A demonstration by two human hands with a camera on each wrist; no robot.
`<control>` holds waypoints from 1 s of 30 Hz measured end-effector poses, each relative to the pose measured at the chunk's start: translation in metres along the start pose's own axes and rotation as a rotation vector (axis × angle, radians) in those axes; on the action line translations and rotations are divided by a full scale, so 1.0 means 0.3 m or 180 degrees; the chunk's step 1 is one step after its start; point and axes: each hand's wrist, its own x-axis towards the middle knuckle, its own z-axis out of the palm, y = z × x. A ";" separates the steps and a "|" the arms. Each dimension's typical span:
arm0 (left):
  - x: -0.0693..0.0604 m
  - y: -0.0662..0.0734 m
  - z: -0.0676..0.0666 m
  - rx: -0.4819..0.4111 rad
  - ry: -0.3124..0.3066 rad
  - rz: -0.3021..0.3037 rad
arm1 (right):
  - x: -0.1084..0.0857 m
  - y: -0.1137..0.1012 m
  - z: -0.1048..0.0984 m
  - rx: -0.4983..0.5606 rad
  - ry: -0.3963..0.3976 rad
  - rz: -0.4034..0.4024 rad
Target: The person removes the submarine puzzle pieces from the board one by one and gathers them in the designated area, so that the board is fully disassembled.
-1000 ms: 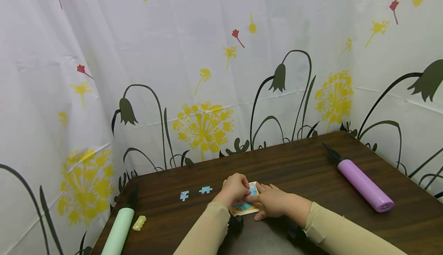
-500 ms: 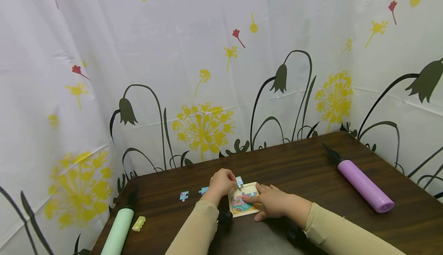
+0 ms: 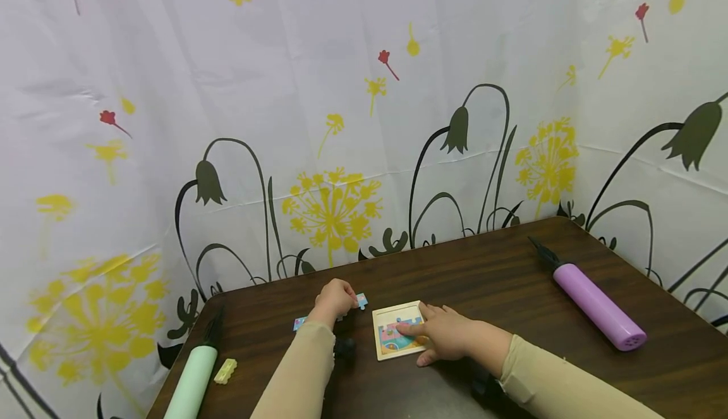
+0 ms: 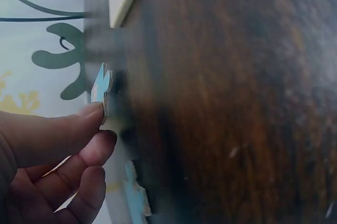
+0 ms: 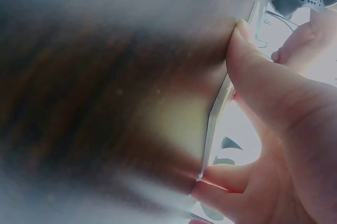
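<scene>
Left hand (image 3: 334,299): thumb and fingertips brought together in a pinch, with one thin blue puzzle piece (image 3: 362,301) between them; the remaining fingers curl loosely below the thumb. The piece projects past the fingertips on the side toward the tray, gripped by one edge, its knobbed outline showing. The left wrist view gives it nearly edge-on, tilted up; whether its lower edge meets the surface (image 3: 489,267) cannot be told.

Tray (image 3: 377,343): square, shallow, pale rim, flat on the surface to the right of the pinched piece and apart from it. The far part shows bare pale base; the near part contains joined pieces (image 3: 391,342) in pink, blue and orange.

Right hand (image 3: 449,332): fingers spread and extended, pinching nothing. The forefinger lies over the joined pieces; the other fingers reach the tray's far right corner; the thumb is down at its near right side. The right wrist view shows thumb and fingertips along the tray's edge, a gap between them.

Loose pieces: one blue (image 4: 137,195), just beside the left hand and partly covered by it in the head view; another, blue and pink (image 3: 299,323), further left, behind the left wrist.

Also on the surface: yellow block (image 3: 225,371), left; pale green hand pump (image 3: 192,381) with black nozzle, left edge; lilac hand pump (image 3: 600,308), likewise black-nozzled, far right.

Backdrop: white curtain (image 3: 341,46), printed with yellow, red and dark green flowers.
</scene>
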 end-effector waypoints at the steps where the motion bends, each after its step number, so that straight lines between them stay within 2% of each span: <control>1: 0.001 -0.005 0.002 0.0004 -0.0008 0.0003 | -0.001 -0.002 -0.001 0.0011 -0.0004 0.0004; 10: 0.001 -0.001 0.013 0.0042 0.0012 0.0089 | -0.002 -0.008 -0.004 0.0041 -0.0035 0.0023; 16: -0.027 0.047 0.016 0.0080 0.0072 0.0455 | 0.000 -0.002 0.001 0.0018 -0.0028 0.0038; 21: -0.084 0.101 0.027 0.0139 -0.0122 0.0681 | 0.003 -0.002 0.002 0.0006 -0.0032 0.0062; 26: -0.136 0.127 0.048 0.0188 -0.0346 0.0683 | 0.005 -0.004 -0.001 0.0003 -0.0061 0.0081; 30: -0.152 0.119 0.068 0.0272 -0.0390 0.0661 | 0.004 -0.001 -0.001 0.0008 -0.0055 0.0031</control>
